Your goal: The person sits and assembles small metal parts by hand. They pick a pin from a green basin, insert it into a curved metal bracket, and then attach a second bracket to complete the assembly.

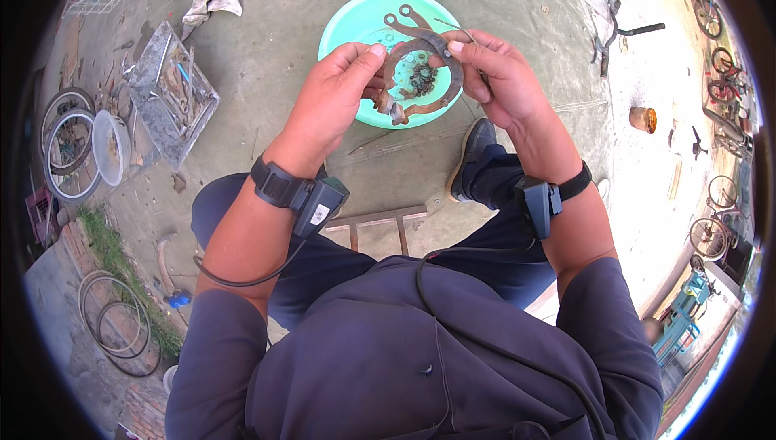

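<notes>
The person sits low over a concrete floor [267, 52] and holds a rusty curved metal part [420, 68], shaped like a horseshoe, in front of the chest with both hands. The left hand [335, 88] is closed on the left end of the part, thumb and first finger pinching near a small lump of fittings at the bottom. The right hand [497, 76] is closed on the right side, its fingertips pressing at the top of the arc. Held this way, with one hand on each side, the part stays steady and its open middle faces the eyes, so I judge it is being looked over or worked at the joint.

Directly under the hands lies a round turquoise bowl [356, 20] on the floor. Inside it I can see a flat wrench [404, 18] and a small heap of dark rings or washers [421, 78], visible through the opening of the curved part. The bowl probably keeps the small pieces together so they do not roll away.

To the left stands an open metal tray [174, 92] with tools lying in it; I cannot tell which ones. Beside it are a white bucket [111, 145] and bicycle rims [65, 149]. A small orange can [643, 119] stands well apart on the right.
</notes>
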`<state>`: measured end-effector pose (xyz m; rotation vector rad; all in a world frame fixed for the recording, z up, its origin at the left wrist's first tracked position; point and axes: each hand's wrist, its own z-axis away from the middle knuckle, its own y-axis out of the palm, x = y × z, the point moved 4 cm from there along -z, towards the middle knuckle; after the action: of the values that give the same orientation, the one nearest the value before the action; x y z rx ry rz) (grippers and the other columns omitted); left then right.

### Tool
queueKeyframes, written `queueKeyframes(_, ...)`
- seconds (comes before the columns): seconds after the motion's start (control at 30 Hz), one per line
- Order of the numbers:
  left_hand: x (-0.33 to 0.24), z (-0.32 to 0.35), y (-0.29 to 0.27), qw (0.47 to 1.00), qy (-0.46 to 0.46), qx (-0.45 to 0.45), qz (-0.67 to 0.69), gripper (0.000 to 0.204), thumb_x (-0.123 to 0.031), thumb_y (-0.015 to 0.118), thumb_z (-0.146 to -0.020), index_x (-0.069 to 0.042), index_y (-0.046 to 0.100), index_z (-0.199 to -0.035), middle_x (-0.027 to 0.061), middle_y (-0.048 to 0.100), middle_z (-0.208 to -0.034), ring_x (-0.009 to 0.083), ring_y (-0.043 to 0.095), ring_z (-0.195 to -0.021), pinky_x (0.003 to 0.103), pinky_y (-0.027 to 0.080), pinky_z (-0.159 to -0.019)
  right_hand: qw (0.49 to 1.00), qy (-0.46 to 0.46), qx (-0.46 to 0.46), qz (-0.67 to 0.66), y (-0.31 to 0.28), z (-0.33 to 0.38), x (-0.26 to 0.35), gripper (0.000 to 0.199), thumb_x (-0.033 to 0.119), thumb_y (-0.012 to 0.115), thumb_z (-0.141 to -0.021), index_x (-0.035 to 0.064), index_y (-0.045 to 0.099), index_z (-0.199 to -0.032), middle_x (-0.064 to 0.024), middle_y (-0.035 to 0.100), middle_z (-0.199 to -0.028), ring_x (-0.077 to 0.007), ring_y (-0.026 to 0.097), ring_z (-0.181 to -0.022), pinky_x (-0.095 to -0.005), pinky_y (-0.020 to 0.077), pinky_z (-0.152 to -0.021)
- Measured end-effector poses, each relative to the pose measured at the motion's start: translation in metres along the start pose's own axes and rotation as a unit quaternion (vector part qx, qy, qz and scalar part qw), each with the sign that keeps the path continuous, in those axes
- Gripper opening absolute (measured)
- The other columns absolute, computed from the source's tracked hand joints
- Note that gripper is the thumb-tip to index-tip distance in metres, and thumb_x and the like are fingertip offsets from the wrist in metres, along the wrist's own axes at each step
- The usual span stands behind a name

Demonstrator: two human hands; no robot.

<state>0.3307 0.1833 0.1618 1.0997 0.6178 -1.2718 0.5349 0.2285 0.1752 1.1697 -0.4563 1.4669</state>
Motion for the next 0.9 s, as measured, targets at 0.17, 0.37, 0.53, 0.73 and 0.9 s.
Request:
queueKeyframes(0.17, -0.001, 0.000, 0.000, 1.000, 0.006, -0.005, -0.009, 0.031, -0.032, 0.054, -0.101, -0.003, 0.061, -0.108, 0.0052, 0.066, -0.098, 0.0137, 0.061, -0.090, 0.029, 0.049, -0.081, 1.000, -0.008, 0.001, -0.007, 0.000, 0.000, 0.001, 0.027, 0.016, 0.062, -0.091, -0.0014, 0.064, -0.112, -0.0112, 0.072, -0.088, -0.0032, 0.034, -0.043, -0.0192, 0.0274, -0.043)
queueKeyframes(0.37, -0.001, 0.001, 0.004, 1.000, 0.001, 0.029, -0.005, 0.023, -0.023, 0.057, -0.099, -0.002, 0.063, -0.104, 0.0050, 0.066, -0.097, 0.0117, 0.060, -0.086, 0.028, 0.048, -0.076, 1.000, -0.014, 0.000, -0.009, 0.001, 0.000, 0.002, 0.028, 0.016, 0.062, -0.091, -0.0014, 0.063, -0.112, -0.0128, 0.072, -0.088, -0.0030, 0.034, -0.044, -0.0189, 0.0286, -0.044)
queueKeyframes(0.53, 0.001, 0.003, 0.007, 0.998, 0.009, 0.054, -0.022, 0.016, -0.016, 0.058, -0.097, -0.002, 0.064, -0.102, 0.0047, 0.067, -0.095, 0.0096, 0.058, -0.080, 0.026, 0.046, -0.074, 1.000, -0.017, -0.003, -0.006, 0.001, 0.000, 0.003, 0.027, 0.017, 0.062, -0.091, -0.0011, 0.064, -0.112, -0.0126, 0.072, -0.088, -0.0029, 0.034, -0.044, -0.0189, 0.0286, -0.044)
queueKeyframes(0.73, -0.002, 0.002, 0.006, 0.998, 0.020, 0.047, -0.026, 0.017, -0.017, 0.058, -0.097, -0.003, 0.064, -0.103, 0.0046, 0.067, -0.097, 0.0103, 0.059, -0.085, 0.026, 0.047, -0.078, 1.000, -0.013, -0.014, -0.003, -0.004, 0.001, 0.002, 0.028, 0.017, 0.061, -0.092, -0.0022, 0.063, -0.113, -0.0117, 0.072, -0.089, -0.0028, 0.034, -0.044, -0.0186, 0.0275, -0.044)
queueKeyframes(0.9, -0.042, 0.002, -0.026, 0.987, 0.096, -0.080, -0.106, 0.025, -0.025, 0.057, -0.099, -0.004, 0.065, -0.109, 0.0061, 0.068, -0.105, 0.0161, 0.064, -0.099, 0.031, 0.048, -0.090, 1.000, -0.025, -0.011, 0.001, -0.006, -0.003, 0.003, 0.033, 0.017, 0.057, -0.095, -0.0060, 0.059, -0.118, -0.0111, 0.071, -0.089, -0.0029, 0.035, -0.044, -0.0180, 0.0268, -0.043)
